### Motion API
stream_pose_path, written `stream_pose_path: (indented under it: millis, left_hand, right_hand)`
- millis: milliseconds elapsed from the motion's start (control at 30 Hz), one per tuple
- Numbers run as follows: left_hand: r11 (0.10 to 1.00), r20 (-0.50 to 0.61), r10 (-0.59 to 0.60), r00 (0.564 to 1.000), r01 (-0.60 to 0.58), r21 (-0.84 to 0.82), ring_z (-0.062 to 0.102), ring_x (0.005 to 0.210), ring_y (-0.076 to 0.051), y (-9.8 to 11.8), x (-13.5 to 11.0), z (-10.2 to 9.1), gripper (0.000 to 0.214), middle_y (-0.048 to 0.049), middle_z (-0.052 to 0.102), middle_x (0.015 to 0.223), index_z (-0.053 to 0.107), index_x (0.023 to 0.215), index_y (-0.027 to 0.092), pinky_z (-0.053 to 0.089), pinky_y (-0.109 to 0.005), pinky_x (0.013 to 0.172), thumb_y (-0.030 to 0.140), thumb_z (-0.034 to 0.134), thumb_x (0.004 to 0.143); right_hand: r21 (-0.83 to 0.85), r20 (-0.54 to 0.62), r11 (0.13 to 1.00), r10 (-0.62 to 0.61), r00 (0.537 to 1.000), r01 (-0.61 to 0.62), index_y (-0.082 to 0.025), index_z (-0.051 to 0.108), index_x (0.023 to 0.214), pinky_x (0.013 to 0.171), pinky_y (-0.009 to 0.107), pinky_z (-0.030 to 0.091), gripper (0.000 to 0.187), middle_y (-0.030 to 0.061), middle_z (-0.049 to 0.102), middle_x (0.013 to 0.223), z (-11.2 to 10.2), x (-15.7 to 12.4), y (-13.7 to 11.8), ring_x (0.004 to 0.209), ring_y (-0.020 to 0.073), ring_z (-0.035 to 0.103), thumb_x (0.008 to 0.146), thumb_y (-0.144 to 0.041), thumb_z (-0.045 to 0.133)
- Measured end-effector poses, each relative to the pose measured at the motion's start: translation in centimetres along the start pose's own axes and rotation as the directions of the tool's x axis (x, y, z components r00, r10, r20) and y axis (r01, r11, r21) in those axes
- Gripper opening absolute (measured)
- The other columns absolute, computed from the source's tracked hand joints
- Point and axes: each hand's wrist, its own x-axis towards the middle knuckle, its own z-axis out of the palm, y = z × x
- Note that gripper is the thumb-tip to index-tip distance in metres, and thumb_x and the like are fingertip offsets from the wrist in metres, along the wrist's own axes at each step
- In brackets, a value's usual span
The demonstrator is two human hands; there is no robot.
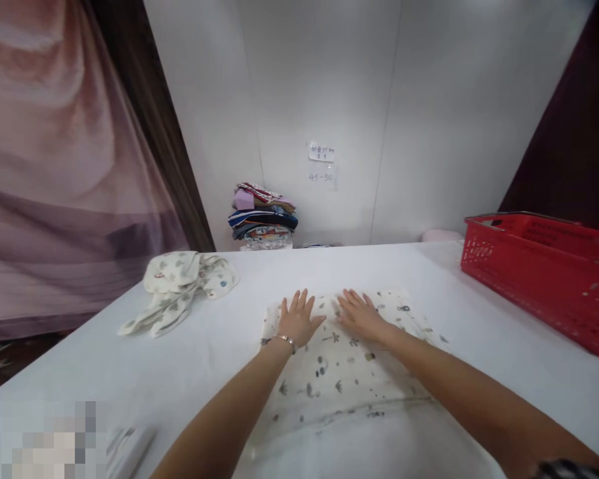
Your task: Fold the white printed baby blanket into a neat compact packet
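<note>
A white cloth (337,372) with small grey and brown prints of plants and shapes lies spread on the white table, its near edge slightly rumpled. My left hand (298,322), a bracelet at its wrist, rests flat on the cloth's far left part with fingers spread. On the far middle part lies my right hand (363,318), palm down and fingers stretched out. Neither hand grips anything. To the left, apart from both hands, a crumpled white cloth (172,279) with a similar print sits in a loose heap.
A red plastic basket (539,266) stands at the table's right side. Folded clothes (263,216) are stacked beyond the far edge, against a pale wall (324,80) with paper labels (322,163). Pink curtain fabric (40,166) hangs at left. The lower left corner is pixelated.
</note>
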Motion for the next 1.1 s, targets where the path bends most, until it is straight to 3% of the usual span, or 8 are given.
stream_pose_path:
  millis: [133,267,400,600,733,833,967,1100]
  left_hand:
    - [0.991,0.095,-0.129,0.987,0.133,-0.035,0.007,0.136,-0.029,-2.0,2.0,2.7,0.079,-0.0063,0.014,0.149,0.023,0.140,0.021,0.006,-0.056,0.107,0.069,0.014,0.078]
    - [0.990,0.075,-0.126,0.989,0.131,-0.058,0.008,0.136,-0.028,-3.3,1.9,4.1,0.082,-0.0044,0.016,0.149,0.023,0.140,0.023,0.007,-0.055,0.107,0.072,0.011,0.075]
    - [0.989,0.066,-0.141,0.988,0.143,-0.028,0.009,0.136,-0.028,-3.1,2.0,4.0,0.083,-0.0037,0.017,0.149,0.024,0.140,0.022,0.008,-0.055,0.108,0.073,0.012,0.075]
    - [0.991,0.055,-0.134,0.989,0.134,0.000,0.011,0.136,-0.028,-2.9,2.2,3.9,0.082,-0.0047,0.019,0.148,0.025,0.139,0.021,0.009,-0.056,0.107,0.072,0.015,0.075]
    - [0.991,0.065,-0.134,0.989,0.135,-0.006,0.011,0.136,-0.028,-2.9,2.2,3.8,0.082,-0.0040,0.019,0.148,0.024,0.140,0.022,0.011,-0.056,0.107,0.072,0.016,0.075]
    - [0.990,0.065,-0.141,0.988,0.141,-0.001,0.010,0.136,-0.028,-3.0,2.3,3.8,0.082,-0.0031,0.018,0.148,0.023,0.140,0.022,0.010,-0.055,0.107,0.072,0.016,0.075]
    - [0.991,0.053,-0.136,0.989,0.135,0.015,0.010,0.136,-0.028,-3.1,2.4,4.0,0.081,-0.0034,0.018,0.148,0.024,0.140,0.023,0.010,-0.056,0.107,0.072,0.017,0.075]
    - [0.991,0.061,-0.134,0.989,0.135,-0.007,0.010,0.136,-0.028,-3.2,2.5,4.1,0.081,-0.0044,0.018,0.148,0.024,0.140,0.022,0.009,-0.056,0.107,0.071,0.018,0.075]
  right_hand:
    - [0.001,0.080,0.993,0.119,0.990,-0.120,-0.019,0.016,0.144,0.107,0.047,0.000,0.075,0.0058,0.005,0.150,0.8,2.5,2.3,0.136,0.0248,-0.001,0.084,-0.064,0.013]
    - [0.041,0.084,0.984,0.170,0.982,-0.174,-0.021,0.011,0.144,0.106,0.046,-0.001,0.078,0.0033,0.001,0.150,1.5,2.6,4.5,0.136,0.0236,-0.003,0.081,-0.068,0.009]
    - [0.086,0.099,0.984,0.148,0.984,-0.157,-0.022,0.014,0.144,0.106,0.044,-0.002,0.079,0.0039,0.003,0.150,1.1,2.5,5.7,0.136,0.0230,-0.002,0.081,-0.069,0.010]
    - [0.035,-0.019,0.919,0.394,0.919,-0.393,-0.016,0.018,0.143,0.106,0.045,-0.004,0.080,0.0072,0.007,0.150,1.0,0.8,9.6,0.136,0.0243,0.000,0.081,-0.068,0.014]
    - [0.053,0.028,0.913,0.403,0.915,-0.404,-0.018,0.017,0.143,0.106,0.044,-0.004,0.079,0.0058,0.007,0.150,0.8,0.5,10.3,0.136,0.0229,-0.001,0.081,-0.067,0.015]
    - [0.055,0.046,0.894,0.442,0.896,-0.444,-0.018,0.016,0.143,0.106,0.044,-0.002,0.077,0.0063,0.005,0.150,0.6,0.0,10.8,0.136,0.0236,-0.002,0.082,-0.065,0.016]
    - [0.050,-0.032,0.860,0.510,0.860,-0.508,-0.018,0.015,0.143,0.106,0.045,0.007,0.079,0.0052,-0.002,0.150,1.3,-1.3,12.0,0.136,0.0266,0.001,0.081,-0.067,0.019]
    - [0.148,0.002,0.856,0.500,0.866,-0.495,-0.020,0.019,0.142,0.106,0.045,0.012,0.078,0.0043,0.001,0.150,1.0,-1.6,12.8,0.135,0.0269,0.006,0.080,-0.067,0.025]
